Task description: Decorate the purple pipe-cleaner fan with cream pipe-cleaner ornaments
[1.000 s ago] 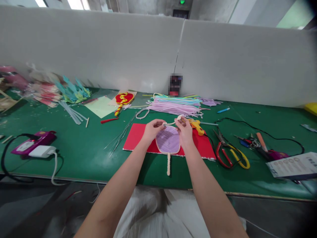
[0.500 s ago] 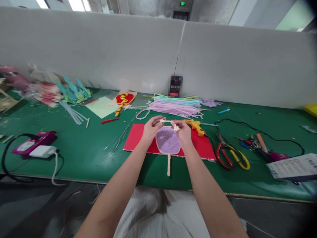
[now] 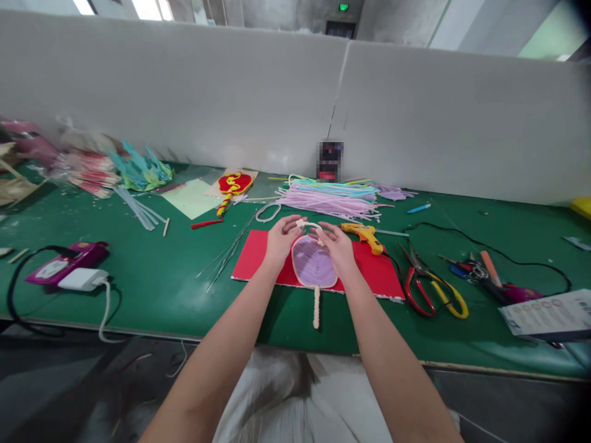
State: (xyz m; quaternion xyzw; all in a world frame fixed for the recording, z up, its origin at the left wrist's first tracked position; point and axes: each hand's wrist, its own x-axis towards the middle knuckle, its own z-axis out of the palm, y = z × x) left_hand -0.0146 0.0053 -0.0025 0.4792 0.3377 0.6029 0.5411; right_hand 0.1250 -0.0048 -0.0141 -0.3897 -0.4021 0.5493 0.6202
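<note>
A small purple fan (image 3: 314, 267) woven from pipe cleaners lies on a red sheet (image 3: 258, 255), its cream handle (image 3: 316, 307) pointing toward me over the green table (image 3: 152, 277). My left hand (image 3: 281, 237) and my right hand (image 3: 335, 246) sit close together above the fan's top edge. Both pinch a short cream pipe cleaner (image 3: 307, 224) that arcs between their fingertips, the left at its left end and the right at its right end.
A yellow glue gun (image 3: 364, 234) lies right of my hands, then red and yellow scissors (image 3: 431, 289) and more tools (image 3: 480, 271) with a black cable. A pile of pastel pipe cleaners (image 3: 330, 195) lies behind. A purple power strip (image 3: 60, 267) sits left, a red-and-yellow fan (image 3: 231, 184) further back.
My right hand has moved left toward the left hand, so the cream pipe cleaner now bends into a tighter arc over the fan's top.
</note>
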